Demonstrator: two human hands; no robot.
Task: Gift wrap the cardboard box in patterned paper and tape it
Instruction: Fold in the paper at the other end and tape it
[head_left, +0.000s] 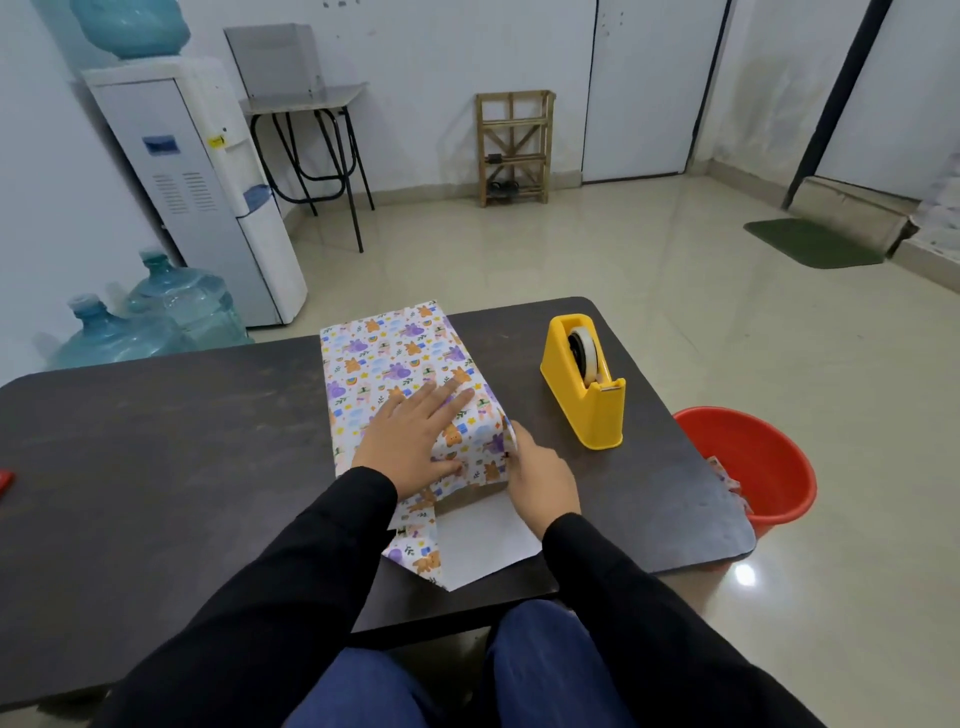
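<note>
On the dark table (156, 441): wrapped box (395, 358), tape dispenser (597, 415); bucket (753, 457) apparently holds scraps (727, 480).

Open tabletop (156, 441) lies left of the box (395, 358); tape dispenser (584, 384) stands right.

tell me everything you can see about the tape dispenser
The tape dispenser is yellow, plastic-looking, with a slot holding a pale roll on a black core. It stands upright on the dark table, right of the wrapped box and apart from it. Only the table touches it.
</note>
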